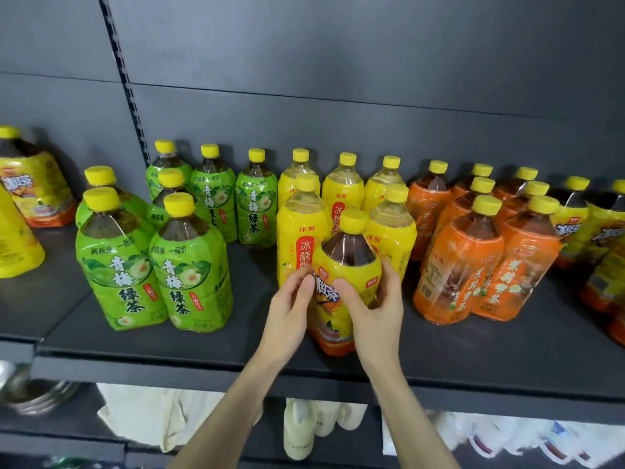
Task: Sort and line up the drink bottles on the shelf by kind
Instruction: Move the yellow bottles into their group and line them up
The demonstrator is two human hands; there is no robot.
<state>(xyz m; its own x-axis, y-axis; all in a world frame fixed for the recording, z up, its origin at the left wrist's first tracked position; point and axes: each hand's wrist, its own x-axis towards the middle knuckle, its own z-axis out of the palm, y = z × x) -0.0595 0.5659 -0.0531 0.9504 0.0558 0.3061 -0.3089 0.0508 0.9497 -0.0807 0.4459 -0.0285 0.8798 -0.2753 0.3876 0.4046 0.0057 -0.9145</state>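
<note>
A yellow-labelled iced black tea bottle (341, 265) with dark liquid stands near the shelf's front edge, in front of the yellow pear-drink bottles (297, 231). My left hand (291, 309) touches its left side with the fingertips. My right hand (372, 306) wraps around its front and right side. Green-labelled green tea bottles (189, 262) stand in rows to the left. Orange-labelled jasmine tea bottles (463, 262) stand in rows to the right. More iced black tea bottles (575, 228) are at the far right, and others (30, 184) at the far left.
The dark shelf board (209, 346) has bare room along its front edge. A slotted upright (125, 79) runs up the grey back panel. Below, a lower shelf holds white bottles (301, 431), cloth and a metal bowl (37, 394).
</note>
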